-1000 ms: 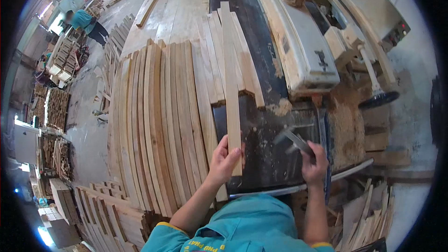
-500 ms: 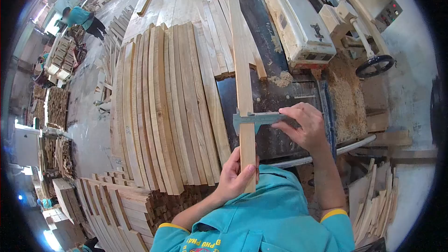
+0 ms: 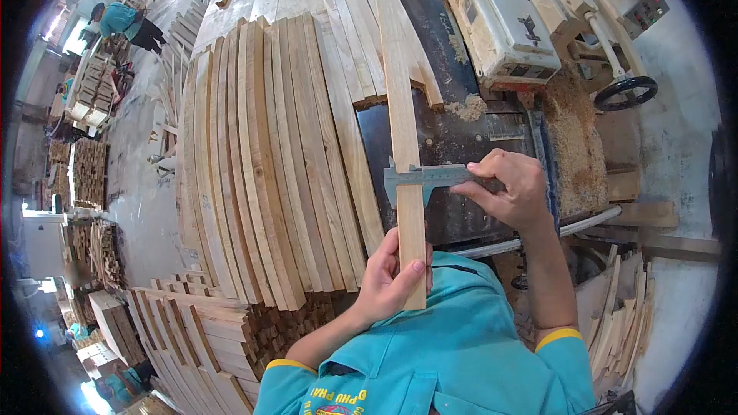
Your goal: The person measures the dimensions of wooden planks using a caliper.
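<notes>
My left hand (image 3: 391,278) is closed around the near end of a long wooden strip (image 3: 401,123), thumb on its upper face. The strip points away from me over the machine table. A metal vernier caliper (image 3: 430,176) lies across the strip just beyond my left hand, its jaws on either side of the wood. My right hand (image 3: 509,188) pinches the right end of the caliper between thumb and fingers.
Many wooden strips (image 3: 284,161) lie side by side at my left, with shorter pieces (image 3: 357,38) beyond. A dusty white machine (image 3: 492,31) with a black handwheel (image 3: 626,93) stands at the right. Lower left is a timber stack (image 3: 196,338). A person (image 3: 127,24) bends at the far left.
The view has shifted slightly. My right hand has moved a little right and farther from my body; the caliper stays across the strip. My left hand keeps its hold on the strip.
</notes>
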Action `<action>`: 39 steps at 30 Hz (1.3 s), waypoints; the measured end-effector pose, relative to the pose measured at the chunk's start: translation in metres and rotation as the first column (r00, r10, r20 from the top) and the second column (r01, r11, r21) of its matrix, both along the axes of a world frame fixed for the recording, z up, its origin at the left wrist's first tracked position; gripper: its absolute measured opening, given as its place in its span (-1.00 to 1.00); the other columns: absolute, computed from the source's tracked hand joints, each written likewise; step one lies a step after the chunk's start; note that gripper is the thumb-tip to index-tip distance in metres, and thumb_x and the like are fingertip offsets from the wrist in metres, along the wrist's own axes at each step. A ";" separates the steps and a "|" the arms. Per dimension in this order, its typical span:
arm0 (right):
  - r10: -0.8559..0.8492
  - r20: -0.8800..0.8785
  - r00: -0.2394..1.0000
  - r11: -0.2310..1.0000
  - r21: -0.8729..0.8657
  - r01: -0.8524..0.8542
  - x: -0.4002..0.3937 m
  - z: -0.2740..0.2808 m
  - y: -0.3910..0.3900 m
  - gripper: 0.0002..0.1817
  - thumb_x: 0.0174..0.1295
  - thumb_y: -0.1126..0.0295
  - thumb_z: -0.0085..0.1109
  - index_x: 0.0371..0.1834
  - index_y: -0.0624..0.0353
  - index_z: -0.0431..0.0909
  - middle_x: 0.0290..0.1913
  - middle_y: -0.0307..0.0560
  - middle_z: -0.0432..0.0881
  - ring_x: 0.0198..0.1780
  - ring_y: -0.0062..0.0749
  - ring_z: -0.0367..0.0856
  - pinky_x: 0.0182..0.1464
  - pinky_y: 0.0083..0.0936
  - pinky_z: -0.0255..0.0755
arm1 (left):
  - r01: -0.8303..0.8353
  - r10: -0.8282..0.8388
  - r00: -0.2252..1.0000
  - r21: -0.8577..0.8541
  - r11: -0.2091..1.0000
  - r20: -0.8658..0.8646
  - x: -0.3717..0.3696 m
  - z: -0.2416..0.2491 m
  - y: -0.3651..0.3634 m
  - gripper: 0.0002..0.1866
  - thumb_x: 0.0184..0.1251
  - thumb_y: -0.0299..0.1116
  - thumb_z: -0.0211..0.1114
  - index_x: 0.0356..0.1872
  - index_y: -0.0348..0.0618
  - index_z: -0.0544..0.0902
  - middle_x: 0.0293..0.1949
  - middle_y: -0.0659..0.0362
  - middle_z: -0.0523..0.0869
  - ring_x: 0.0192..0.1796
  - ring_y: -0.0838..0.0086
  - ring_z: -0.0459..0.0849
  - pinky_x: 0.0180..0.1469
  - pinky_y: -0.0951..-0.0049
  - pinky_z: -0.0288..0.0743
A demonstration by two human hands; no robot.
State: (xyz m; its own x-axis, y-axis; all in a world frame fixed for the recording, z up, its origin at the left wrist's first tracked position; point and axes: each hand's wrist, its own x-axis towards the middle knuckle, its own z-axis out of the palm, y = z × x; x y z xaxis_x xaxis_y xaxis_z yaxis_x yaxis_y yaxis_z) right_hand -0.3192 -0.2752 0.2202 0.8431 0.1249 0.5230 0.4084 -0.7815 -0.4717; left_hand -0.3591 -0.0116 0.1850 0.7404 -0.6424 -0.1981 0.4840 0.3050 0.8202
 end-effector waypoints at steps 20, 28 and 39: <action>0.003 -0.319 0.948 0.938 0.329 0.108 -0.013 -0.064 0.003 -0.62 0.20 0.34 0.57 0.05 0.10 0.67 -0.13 -0.05 0.80 -0.19 -0.29 0.81 -0.22 -0.43 0.65 | 0.120 -0.197 0.928 -0.245 0.962 -0.317 0.010 -0.042 0.008 -0.06 0.59 0.06 0.25 0.69 -0.24 -0.04 0.02 0.11 0.66 0.09 0.42 0.68 0.16 0.26 0.65; 0.034 -0.209 0.977 0.918 0.393 0.052 0.005 -0.079 0.011 -0.61 0.08 0.16 0.68 -0.24 0.17 0.70 -0.31 -0.12 0.79 -0.36 -0.45 0.77 -0.35 -0.48 0.62 | 0.083 -0.162 0.928 -0.237 0.968 -0.337 0.010 -0.033 0.003 0.25 0.28 0.34 0.42 0.67 -0.34 -0.02 -0.24 0.18 0.58 -0.21 0.45 0.67 -0.28 0.40 0.76; 0.020 -0.125 0.992 0.976 0.218 0.007 0.018 -0.067 0.006 -0.54 -0.08 0.12 0.75 -0.41 0.16 0.63 -0.51 -0.13 0.66 -0.53 -0.49 0.65 -0.49 -0.55 0.48 | -0.008 -0.127 0.894 -0.298 0.955 -0.430 0.009 -0.034 0.005 0.11 0.38 0.21 0.40 0.64 -0.38 0.07 -0.32 0.15 0.59 -0.32 0.42 0.64 -0.39 0.43 0.77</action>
